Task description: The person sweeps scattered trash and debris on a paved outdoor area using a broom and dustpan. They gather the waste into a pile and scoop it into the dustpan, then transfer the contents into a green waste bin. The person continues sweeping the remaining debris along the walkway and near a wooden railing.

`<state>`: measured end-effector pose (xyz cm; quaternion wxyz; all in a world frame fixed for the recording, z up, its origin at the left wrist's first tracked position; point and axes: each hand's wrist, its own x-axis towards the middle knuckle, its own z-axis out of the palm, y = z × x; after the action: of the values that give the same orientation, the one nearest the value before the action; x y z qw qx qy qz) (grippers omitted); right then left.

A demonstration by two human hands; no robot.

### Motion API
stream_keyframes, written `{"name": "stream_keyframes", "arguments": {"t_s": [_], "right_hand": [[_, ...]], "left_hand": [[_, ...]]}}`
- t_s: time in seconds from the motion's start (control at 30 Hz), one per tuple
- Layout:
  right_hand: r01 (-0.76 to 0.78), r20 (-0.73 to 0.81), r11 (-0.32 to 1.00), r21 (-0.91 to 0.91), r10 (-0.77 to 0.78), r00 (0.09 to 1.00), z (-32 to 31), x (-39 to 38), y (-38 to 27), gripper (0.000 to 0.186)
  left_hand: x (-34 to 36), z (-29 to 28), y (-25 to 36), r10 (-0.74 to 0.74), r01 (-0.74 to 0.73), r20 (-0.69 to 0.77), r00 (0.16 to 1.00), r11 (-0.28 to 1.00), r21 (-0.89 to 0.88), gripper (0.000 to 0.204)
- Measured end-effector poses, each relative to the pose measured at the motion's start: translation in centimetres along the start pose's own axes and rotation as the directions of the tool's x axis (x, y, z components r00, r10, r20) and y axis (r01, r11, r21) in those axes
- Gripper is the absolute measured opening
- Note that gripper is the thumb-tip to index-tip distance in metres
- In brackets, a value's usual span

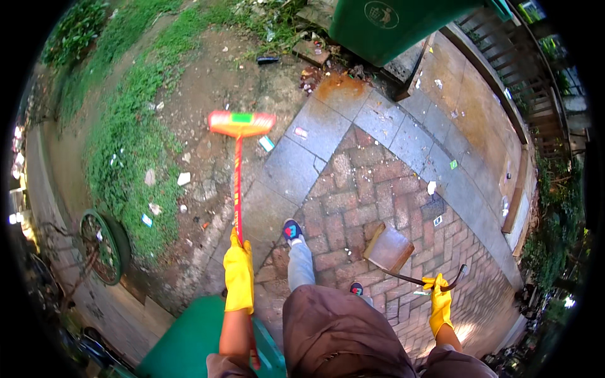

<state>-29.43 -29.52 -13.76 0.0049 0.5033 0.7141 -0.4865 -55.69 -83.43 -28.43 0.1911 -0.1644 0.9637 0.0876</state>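
Both my hands wear yellow rubber gloves. My left hand (pixel 239 277) is closed around the red pole of a broom (pixel 237 183). The broom's orange-red head with a green patch is over the dirt ahead on the left; its bristles are hidden from above. Just right of the head lies a blue-and-white packet (pixel 267 143). On my right side, my right hand (pixel 440 305) grips the dark handle of a long-handled dustpan (pixel 391 248). Its brownish pan is over the red brick paving, right of my forward foot.
A green wheeled bin (pixel 372 31) stands at the far edge, another green bin (pixel 183 340) close at my left. Litter includes a pink-white wrapper (pixel 300 133), white scrap (pixel 432 188) and green wrapper (pixel 453 164). A round green planter (pixel 104 246) is left; a slatted fence (pixel 529 82) runs right.
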Motion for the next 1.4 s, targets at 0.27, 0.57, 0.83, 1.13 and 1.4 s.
{"name": "stream_keyframes", "arguments": {"t_s": [0.27, 0.57, 0.83, 1.13, 1.4], "right_hand": [[0.035, -0.096, 0.999, -0.017, -0.036, 0.995, 3.2, -1.8, -9.1, 0.048], [0.186, 0.153, 0.978, 0.093, -0.199, 0.968, 11.5, 5.6, -14.9, 0.038], [0.094, 0.587, 0.980, -0.174, 0.027, 0.809, 23.8, 12.3, -26.4, 0.041], [0.433, 0.838, 0.901, -0.037, -0.208, 0.504, 38.5, 24.1, -32.0, 0.046], [0.479, 0.849, 0.872, -0.105, -0.172, 0.500, 38.6, 27.3, -33.9, 0.043]], "left_hand": [[0.8, -2.0, 11.2, -0.110, 0.364, 0.662, 0.741, 0.895, -0.258, 0.037], [0.5, -8.0, 18.7, 0.333, 0.201, 0.678, 0.655, 0.788, -0.582, 0.068], [13.1, -7.9, 6.6, -0.183, 0.338, 0.424, 0.887, 0.883, -0.326, 0.069], [5.8, -3.9, 9.8, -0.240, 0.310, 0.562, 0.791, 0.950, -0.029, 0.069], [3.5, -10.7, 14.7, -0.069, 0.086, 0.516, 0.854, 0.996, -0.009, 0.074]]}}
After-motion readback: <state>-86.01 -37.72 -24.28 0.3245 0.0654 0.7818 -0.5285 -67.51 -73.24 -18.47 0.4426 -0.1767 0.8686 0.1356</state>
